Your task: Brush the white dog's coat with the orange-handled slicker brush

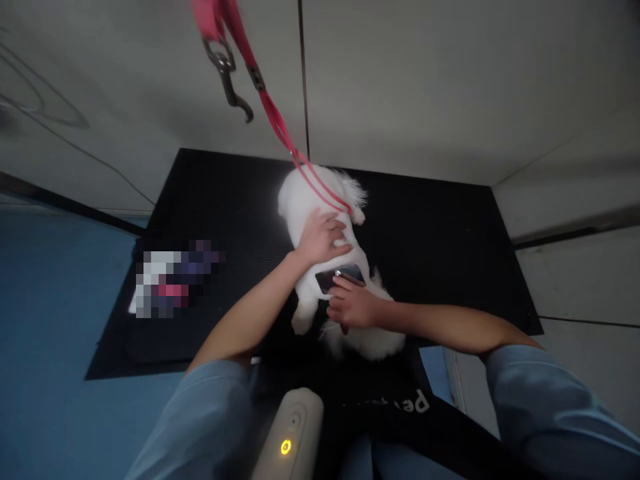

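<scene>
A white dog (pixel 306 200) is on the black tabletop, its head end hard to tell from this angle. My left hand (pixel 325 238) lies on the dog's back with the fingers spread over the coat. Just nearer to me, my right hand (pixel 354 305) grips a grooming brush (pixel 326 281) by its reddish-brown handle. The brush has a wide, dark, shiny head that lies against the dog's coat; its underside is hidden. A pink leash (pixel 277 119) runs down from above and loops around the dog beyond my left hand.
The black table (pixel 440 253) stands against a pale wall (pixel 425 80). A metal hook (pixel 233 87) hangs from the pink strap. Blurred-out items (pixel 173 280) lie at the table's left end. A whitish device (pixel 293 433) with a yellow light is close below me, over a black apron (pixel 380 393).
</scene>
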Tool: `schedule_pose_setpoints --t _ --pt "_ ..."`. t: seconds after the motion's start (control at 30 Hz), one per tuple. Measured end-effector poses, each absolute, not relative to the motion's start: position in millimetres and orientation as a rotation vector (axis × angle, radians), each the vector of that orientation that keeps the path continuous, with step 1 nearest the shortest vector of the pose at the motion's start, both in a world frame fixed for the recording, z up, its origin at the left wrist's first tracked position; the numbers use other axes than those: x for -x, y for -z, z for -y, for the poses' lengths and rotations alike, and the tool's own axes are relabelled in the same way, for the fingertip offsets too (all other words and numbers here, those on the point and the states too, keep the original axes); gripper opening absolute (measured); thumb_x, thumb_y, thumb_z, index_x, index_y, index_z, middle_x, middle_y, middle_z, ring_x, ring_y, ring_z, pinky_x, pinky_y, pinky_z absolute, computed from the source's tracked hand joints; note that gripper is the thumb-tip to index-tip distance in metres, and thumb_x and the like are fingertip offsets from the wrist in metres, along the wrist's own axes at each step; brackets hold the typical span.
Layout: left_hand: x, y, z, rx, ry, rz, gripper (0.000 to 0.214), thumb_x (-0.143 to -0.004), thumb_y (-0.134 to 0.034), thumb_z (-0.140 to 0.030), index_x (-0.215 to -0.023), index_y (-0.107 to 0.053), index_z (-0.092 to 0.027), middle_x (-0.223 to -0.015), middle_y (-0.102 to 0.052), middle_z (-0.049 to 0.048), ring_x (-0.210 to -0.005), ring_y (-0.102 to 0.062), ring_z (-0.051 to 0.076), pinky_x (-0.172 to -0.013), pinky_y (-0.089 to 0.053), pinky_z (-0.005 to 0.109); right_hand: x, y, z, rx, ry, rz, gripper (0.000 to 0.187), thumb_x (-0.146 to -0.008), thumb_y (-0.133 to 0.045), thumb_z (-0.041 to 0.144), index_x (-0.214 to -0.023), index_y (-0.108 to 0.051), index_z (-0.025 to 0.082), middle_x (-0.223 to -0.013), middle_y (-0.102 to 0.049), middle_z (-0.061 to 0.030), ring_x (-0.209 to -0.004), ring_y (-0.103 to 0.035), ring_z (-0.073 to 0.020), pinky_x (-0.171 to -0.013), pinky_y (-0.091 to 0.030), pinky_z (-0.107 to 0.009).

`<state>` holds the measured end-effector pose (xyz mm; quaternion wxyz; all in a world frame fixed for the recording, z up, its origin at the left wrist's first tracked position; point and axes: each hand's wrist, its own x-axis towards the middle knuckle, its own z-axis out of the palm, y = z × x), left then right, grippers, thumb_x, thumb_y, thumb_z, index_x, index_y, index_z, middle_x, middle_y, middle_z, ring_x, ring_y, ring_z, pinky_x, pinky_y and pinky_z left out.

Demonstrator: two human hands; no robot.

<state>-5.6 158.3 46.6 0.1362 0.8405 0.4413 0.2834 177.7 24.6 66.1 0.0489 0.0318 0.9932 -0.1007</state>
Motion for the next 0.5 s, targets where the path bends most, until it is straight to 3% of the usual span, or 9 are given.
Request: schedule_pose_setpoints --t 0.17,0.37,0.5 --pt "1.8 -44.2 -161.4 -2.412 -0.841 -1.284 0.024 -0.077 -0.073 -0.048 -0.073 -0.076 -0.025 -0.107 -0.075 0.0041 -0.123 -0.056 0.035 -0.115 -0.023 0.061 -182.9 -60.2 -5.6 0.156 0.567 -2.892 0.019 -0.092 -0.061 0.030 -0.078 -0.068 0.020 -0.072 -0.067 -0.0028 -0.074 -0.057 -0.0199 -0.094 -0.041 -0.046" --pt "-2.5 -42.2 -161.8 -2.397 -0.849 -1.299 0.027 -0.079 -0.071 -0.048 -0.073 -0.076 -0.022 -0.106 -0.075 0.0048 -0.123 -0.056 0.035 -0.115 -0.026 0.059 -179.8 -65.1 -17.3 -0.240 0.365 -2.995 0.018 -0.096 -0.053 0.019 -0.087 -0.068 0.016 -0.081 -0.068 -0.0067 -0.087 -0.057 -0.0216 -0.107 -0.028 -0.055" --pt "-4.0 -40.2 -160.2 -2.381 -0.860 -1.297 0.024 -0.076 -0.073 -0.048 -0.072 -0.076 -0.024 -0.105 -0.075 0.0043 -0.123 -0.056 0.036 -0.116 -0.024 0.061 -182.6 -71.7 -8.3 0.027 0.590 -2.807 0.020 -0.094 -0.060 0.033 -0.083 -0.068 0.018 -0.078 -0.067 -0.0049 -0.084 -0.058 -0.0210 -0.099 -0.037 -0.046"
